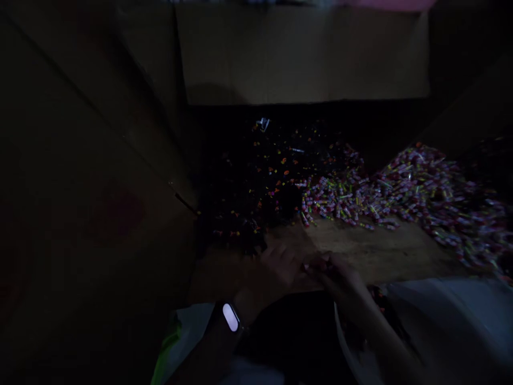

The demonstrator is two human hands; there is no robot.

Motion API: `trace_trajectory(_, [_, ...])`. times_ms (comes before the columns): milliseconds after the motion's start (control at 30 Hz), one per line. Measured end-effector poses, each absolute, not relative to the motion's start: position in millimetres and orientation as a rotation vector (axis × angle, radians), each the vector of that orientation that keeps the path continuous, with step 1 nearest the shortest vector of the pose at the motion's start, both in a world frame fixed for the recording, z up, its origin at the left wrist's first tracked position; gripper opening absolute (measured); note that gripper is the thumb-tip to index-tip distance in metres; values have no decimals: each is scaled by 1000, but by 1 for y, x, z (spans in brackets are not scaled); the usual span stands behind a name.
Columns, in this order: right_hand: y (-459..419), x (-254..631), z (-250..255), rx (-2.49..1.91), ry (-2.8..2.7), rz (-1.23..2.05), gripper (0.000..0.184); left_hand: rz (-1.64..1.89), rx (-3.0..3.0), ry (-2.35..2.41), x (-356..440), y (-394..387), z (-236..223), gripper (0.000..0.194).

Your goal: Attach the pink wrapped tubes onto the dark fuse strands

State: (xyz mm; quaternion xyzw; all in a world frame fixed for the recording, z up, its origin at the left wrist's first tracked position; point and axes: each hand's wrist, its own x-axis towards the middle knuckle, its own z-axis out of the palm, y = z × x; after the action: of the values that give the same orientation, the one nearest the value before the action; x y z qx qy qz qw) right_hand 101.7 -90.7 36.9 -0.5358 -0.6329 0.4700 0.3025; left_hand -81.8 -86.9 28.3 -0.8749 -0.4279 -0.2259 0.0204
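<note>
The picture is very dark. My right hand (340,274) is over the near edge of the wooden tabletop (385,251), its fingers closed round a small dark-red piece (315,266) whose kind I cannot make out. Just left of it, my left hand (278,264) is low over the wood; shadow and blur hide how its fingers are set. A lit wristband (230,317) is on the left wrist. Beyond the left hand spreads a heap of small black pieces (248,230) with orange and yellow bits. To the right lies a heap of small shiny pink, white and yellow pieces (360,198).
A cardboard panel (304,59) stands across the back, and another large panel (100,214) borders the left side. The pink heap continues along the right. A pale sheet or bag (452,310) lies at the lower right, with dark pieces (379,297) beside my right forearm.
</note>
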Motion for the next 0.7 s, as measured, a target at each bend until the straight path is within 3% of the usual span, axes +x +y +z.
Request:
trace_trajectory(167, [-67,112,-2,-1381,-1676,1218,25,-720,-2810,-1238,-67,-67,-8,26])
trace_trajectory(333, [-43,149,-21,-1581,-1847,891,16,-605,-2798,-1376,-76,-34,-2,54])
trace_trajectory(467, [-37,165,-21,-1685,-1767,723,23,-509,-2614,-1489,-106,3,1,38])
trace_trajectory(567, [-39,151,-16,-1530,-1721,911,32,-729,-2637,-1328,-115,17,2,28])
trace_trajectory(700, [-35,125,2,-1291,-1759,1051,22,-1268,-2561,-1401,-98,10,14,26])
